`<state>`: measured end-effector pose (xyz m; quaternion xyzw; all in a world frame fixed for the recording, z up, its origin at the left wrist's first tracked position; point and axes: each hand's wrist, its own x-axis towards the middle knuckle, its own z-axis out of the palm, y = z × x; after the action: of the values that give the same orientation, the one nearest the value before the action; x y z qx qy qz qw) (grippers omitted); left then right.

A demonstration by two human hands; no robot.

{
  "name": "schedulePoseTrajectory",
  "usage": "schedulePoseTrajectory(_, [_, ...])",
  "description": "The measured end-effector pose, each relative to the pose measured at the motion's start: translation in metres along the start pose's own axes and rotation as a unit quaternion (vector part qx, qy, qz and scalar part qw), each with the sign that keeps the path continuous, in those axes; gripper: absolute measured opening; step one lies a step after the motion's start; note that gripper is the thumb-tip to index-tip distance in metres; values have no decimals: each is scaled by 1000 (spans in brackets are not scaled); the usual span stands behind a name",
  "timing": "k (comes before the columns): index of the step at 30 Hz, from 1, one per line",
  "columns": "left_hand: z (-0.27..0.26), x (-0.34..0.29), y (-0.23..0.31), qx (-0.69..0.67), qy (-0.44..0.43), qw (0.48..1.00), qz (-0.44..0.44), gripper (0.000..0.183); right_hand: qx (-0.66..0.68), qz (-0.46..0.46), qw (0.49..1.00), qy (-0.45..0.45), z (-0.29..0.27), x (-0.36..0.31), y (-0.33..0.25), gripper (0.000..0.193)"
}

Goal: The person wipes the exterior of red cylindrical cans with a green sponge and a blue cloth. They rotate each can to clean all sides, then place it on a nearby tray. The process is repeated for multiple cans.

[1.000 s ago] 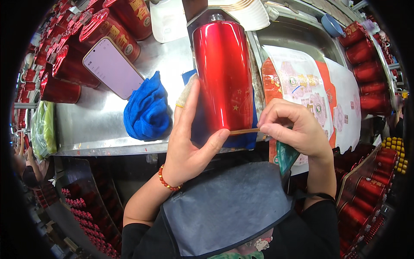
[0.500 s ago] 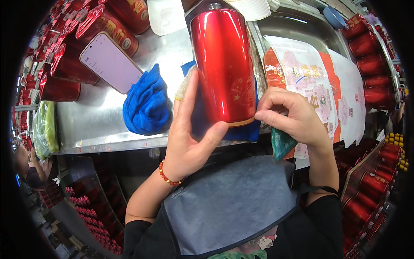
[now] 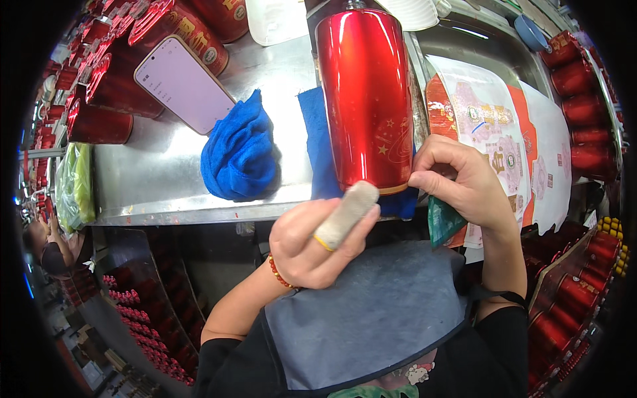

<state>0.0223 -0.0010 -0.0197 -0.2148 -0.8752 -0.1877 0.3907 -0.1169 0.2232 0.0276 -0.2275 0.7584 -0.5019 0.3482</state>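
- Cloth wrapping, pale and grubby, covers one finger of the left hand (image 3: 318, 242); that wrapped finger points up and presses against the bottom rim of the red metal cylinder (image 3: 366, 99). The other fingers are curled into a loose fist and hold nothing.
- The right hand (image 3: 464, 182) pinches with thumb and forefinger at the lower right rim of the cylinder, fingers narrow; a green scrap (image 3: 441, 222) hangs below the palm, and whether the hand grips it cannot be told.
- A second ago the left hand lay flat and open along the cylinder's side, steadying it, while a thin stick-like strip ran across the bottom edge. Now the palm is off, only the wrapped fingertip touches, and the strip is no longer seen. I judge that the work has moved from bracing the can to rubbing along its bottom seam.
- The cylinder lies lengthwise on a blue cloth (image 3: 318, 146), with a bunched blue rag (image 3: 239, 156) just beside it.
- All rests on a steel table (image 3: 159, 186), with a phone (image 3: 182, 83) leaning on red cans (image 3: 113, 99) and printed label sheets (image 3: 497, 126) to the right.
- More red cans fill shelves around.
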Motion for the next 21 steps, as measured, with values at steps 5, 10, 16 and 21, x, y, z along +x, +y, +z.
schedulePoseTrajectory(5, [-10, -19, -6, -21, -64, 988, -141, 38, -27, -35, 999, 10, 1, -1, 2, 15])
schedulePoseTrajectory(10, [1, 15, -2, 45, -33, 994, -96, 70, -64, -69, 995, 17, 2, -1, 0, 17])
schedulePoseTrajectory(16, [18, 39, -8, -17, -78, 981, -176, 86, -57, -80, 995, 8, -4, 0, -2, 16])
schedulePoseTrajectory(21, [16, 32, -12, -53, -89, 972, -210, 97, -45, -80, 996, -1, -7, 1, -6, 17])
